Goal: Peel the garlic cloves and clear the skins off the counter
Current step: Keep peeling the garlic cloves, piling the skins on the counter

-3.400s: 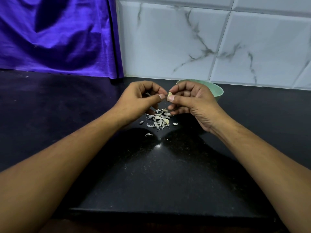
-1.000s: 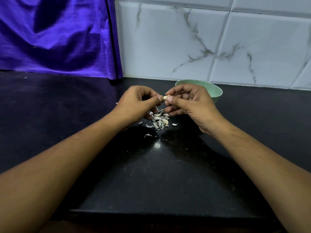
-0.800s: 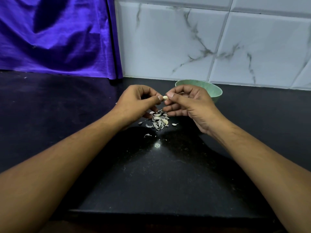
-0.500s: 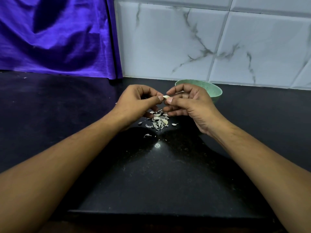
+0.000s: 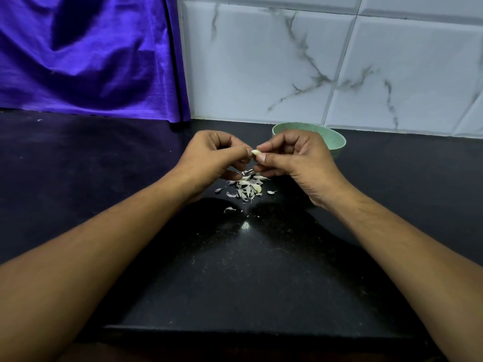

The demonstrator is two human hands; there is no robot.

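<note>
Two hands — left hand [image 5: 209, 159], right hand [image 5: 298, 159] — pinch one garlic clove [image 5: 256, 152] above one skin pile [image 5: 247, 188].

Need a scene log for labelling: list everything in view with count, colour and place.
glossy black stone counter: one, black, fills the foreground.
marble-veined wall tiles: several, white with grey veins, back wall.
shiny purple cloth: one, purple, hanging at back left.
round pale green bowl: one, green, on the counter by the tiles, partly hidden; contents not visible.
papery garlic skins: one loose pile plus strays, whitish-grey, mid-counter.
small cream-white garlic clove: one, cream, held in the air above the skins.
left hand: one, grip pinching the clove's left end.
right hand: one, grip pinching the clove's right end.
</note>
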